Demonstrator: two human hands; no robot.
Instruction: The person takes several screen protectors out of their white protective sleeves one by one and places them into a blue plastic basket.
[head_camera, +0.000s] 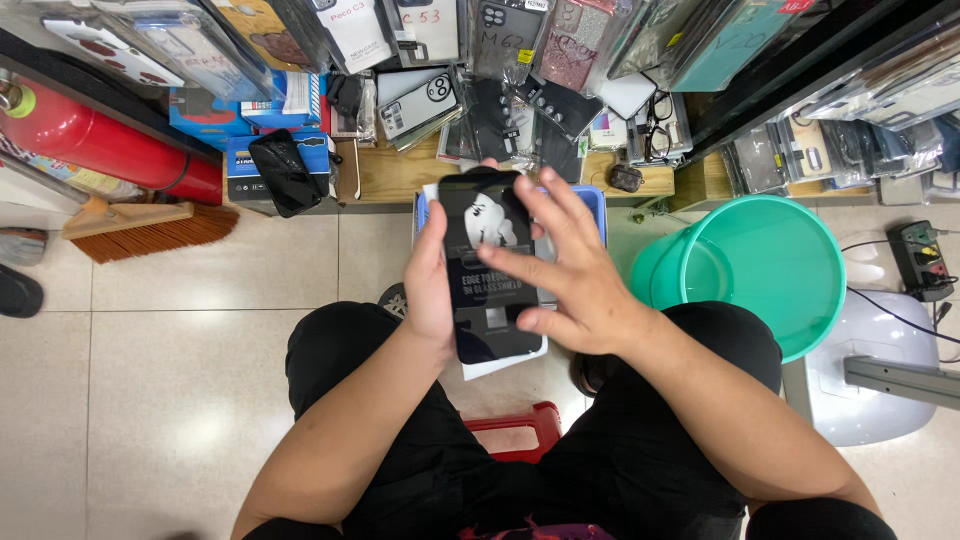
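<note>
Left hand (430, 285) clamped along edge of flat black glossy screen-protector pack (487, 265), held above lap. Right hand (570, 275) fingers spread, resting on pack face. Looks light, stiff, slippery, likely fragile; edges safest hold.

The floor (180, 300) is laid with large pale beige tiles, glossy enough to catch soft overhead light. Along the top runs a low wooden shelf (400, 175) crowded with phone cases in clear sleeves (500, 60) — more hang above it. A red fire extinguisher (100, 140) lies at the left, a broom head (150, 228) just below it. To the right stands a green plastic bucket (760, 270) beside a white appliance (880, 370) — a power strip (925, 260) sits near it. A red stool (520, 425) shows at the lower middle.
</note>
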